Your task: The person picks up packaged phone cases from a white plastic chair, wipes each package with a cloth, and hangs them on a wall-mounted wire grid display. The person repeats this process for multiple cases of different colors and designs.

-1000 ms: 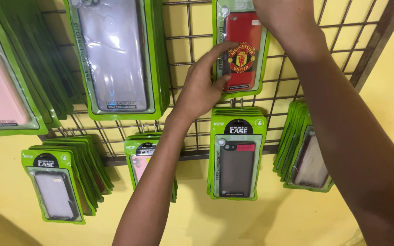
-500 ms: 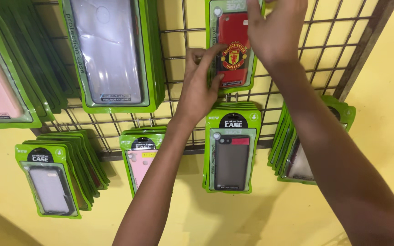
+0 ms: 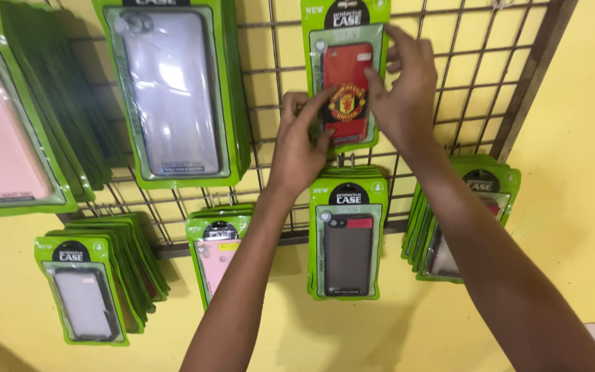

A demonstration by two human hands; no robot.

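A red phone case with a crest, in a green package [image 3: 343, 65], hangs high on a wire grid rack [image 3: 449, 76] against a yellow wall. My left hand [image 3: 301, 145] touches the package's lower left edge with its fingertips. My right hand [image 3: 402, 93] grips the package's right edge, fingers curled over the front. Directly below hangs a stack of green packages with a dark case [image 3: 348, 241] in front.
More green packaged cases hang around: a large clear one [image 3: 173, 93], a pink one [image 3: 1, 148] at far left, a grey stack [image 3: 84, 296] at lower left, a pink one [image 3: 216, 255] by my left forearm, a stack [image 3: 473, 207] behind my right arm.
The view has shifted, so the rack sits lower in frame. My right hand has come down from the package's top to its right edge; my left hand stays at the lower left.
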